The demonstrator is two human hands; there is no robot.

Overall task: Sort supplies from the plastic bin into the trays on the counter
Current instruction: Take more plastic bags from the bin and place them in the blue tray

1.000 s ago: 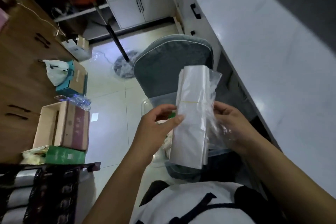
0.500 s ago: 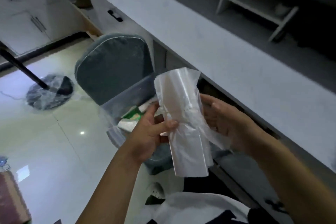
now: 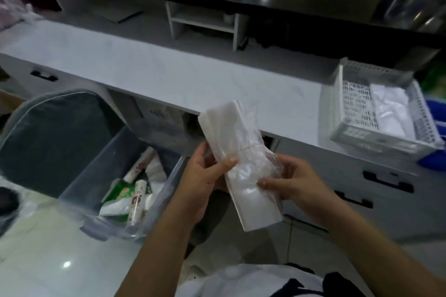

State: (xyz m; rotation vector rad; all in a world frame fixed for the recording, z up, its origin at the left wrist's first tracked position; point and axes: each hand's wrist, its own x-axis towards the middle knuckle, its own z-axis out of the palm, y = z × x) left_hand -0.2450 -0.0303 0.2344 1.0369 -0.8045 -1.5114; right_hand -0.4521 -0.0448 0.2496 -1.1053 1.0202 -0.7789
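Observation:
A bundle of clear plastic bags (image 3: 239,152), bound by a thin band, is held upright in front of the counter edge. My left hand (image 3: 205,176) grips its left side with the thumb across the front. My right hand (image 3: 292,181) holds its right side, fingers on the loose wrapping. The clear plastic bin (image 3: 101,159) sits at lower left on a grey chair, with green and white packets and paper-wrapped rolls inside. A white perforated tray (image 3: 357,128) stands on the counter at right, holding folded white plastic items.
The pale counter (image 3: 169,72) runs across the view, with drawers and black handles (image 3: 386,179) beneath. A small white shelf unit (image 3: 205,21) stands at the back. The grey chair back (image 3: 53,132) rises at left. Something blue (image 3: 436,113) lies beyond the tray.
The view has swung right from the floor and chair to the counter, bringing the white tray into sight. The bundle stays in both hands; the right hand's fingers now rest on its front.

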